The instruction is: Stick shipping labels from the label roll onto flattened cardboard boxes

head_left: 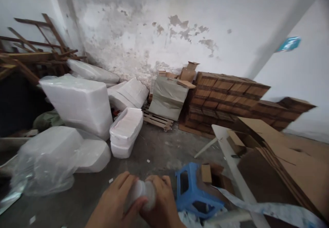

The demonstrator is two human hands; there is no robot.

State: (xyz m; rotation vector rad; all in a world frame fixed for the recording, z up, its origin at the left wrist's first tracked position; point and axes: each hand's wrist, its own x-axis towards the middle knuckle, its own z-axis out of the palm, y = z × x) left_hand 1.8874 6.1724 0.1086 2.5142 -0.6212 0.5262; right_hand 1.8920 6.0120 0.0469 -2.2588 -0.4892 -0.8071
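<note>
Both my hands meet at the bottom middle of the view, wrapped around a small whitish, translucent crumpled wad (142, 192) that looks like plastic or foam. My left hand (113, 205) grips it from the left with the thumb underneath. My right hand (163, 202) closes over it from the right. What the wad is exactly is blurred. Just right of my hands stands a blue plastic stool (191, 192) on the grey concrete floor.
Plastic-wrapped white foam bundles (79, 106) pile up at the left, with wooden frames (33, 55) behind. A stack of brown cardboard (226, 101) and a wrapped pack on a pallet (156, 120) line the peeling wall. Flattened cartons (282, 159) lie at the right.
</note>
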